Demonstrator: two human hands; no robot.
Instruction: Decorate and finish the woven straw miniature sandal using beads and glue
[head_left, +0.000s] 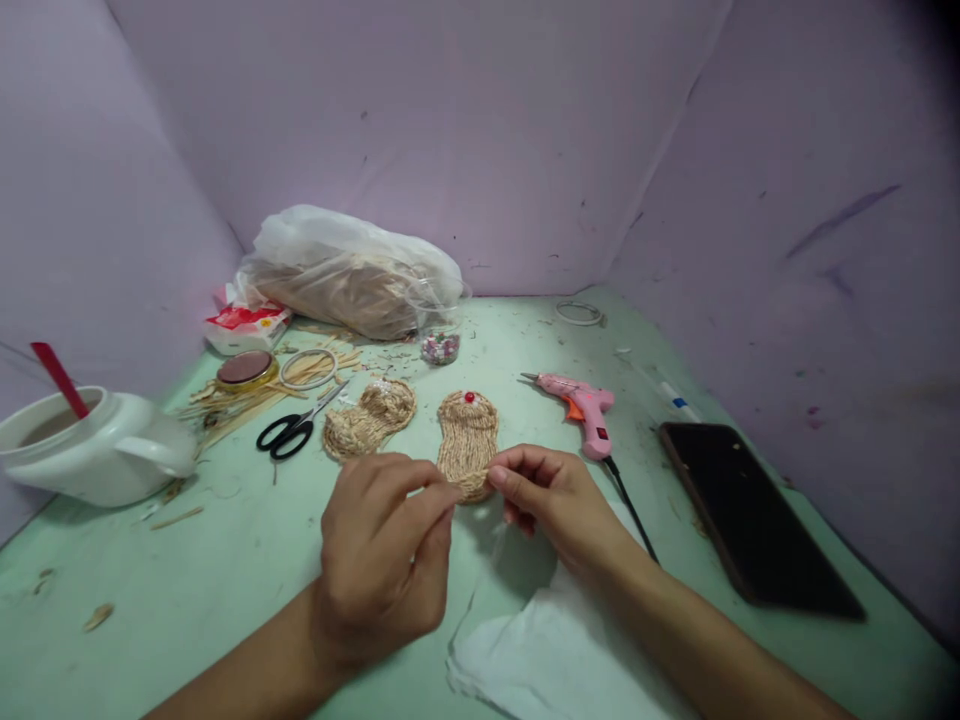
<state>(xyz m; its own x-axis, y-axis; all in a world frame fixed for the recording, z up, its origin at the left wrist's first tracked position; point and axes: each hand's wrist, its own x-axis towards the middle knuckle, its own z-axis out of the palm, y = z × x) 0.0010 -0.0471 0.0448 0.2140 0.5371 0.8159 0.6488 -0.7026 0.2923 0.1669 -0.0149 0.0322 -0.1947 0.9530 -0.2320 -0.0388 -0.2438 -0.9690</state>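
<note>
A small woven straw slipper [468, 440] with a red bead on its upper end lies in front of me. My left hand [390, 545] is closed, thumb and fingertips pinched together at the slipper's lower left edge; what they hold is too small to tell. At the lower right edge, my right hand [559, 500] pinches the slipper's rim between thumb and forefinger. Further left lies a second woven slipper [371, 418], with white beads on its upper end. A pink glue gun [581, 405] rests right of the first slipper, its nozzle pointing left.
Black-handled scissors [289, 435] lie left. Behind them are a round tin [246, 369], a white ring [309, 368], loose straw and a bead cup [440, 347]. A plastic bag [352, 275] stands at the back, a white pot [127, 450] far left, a phone [757, 520] right, white cloth [555, 650] in front.
</note>
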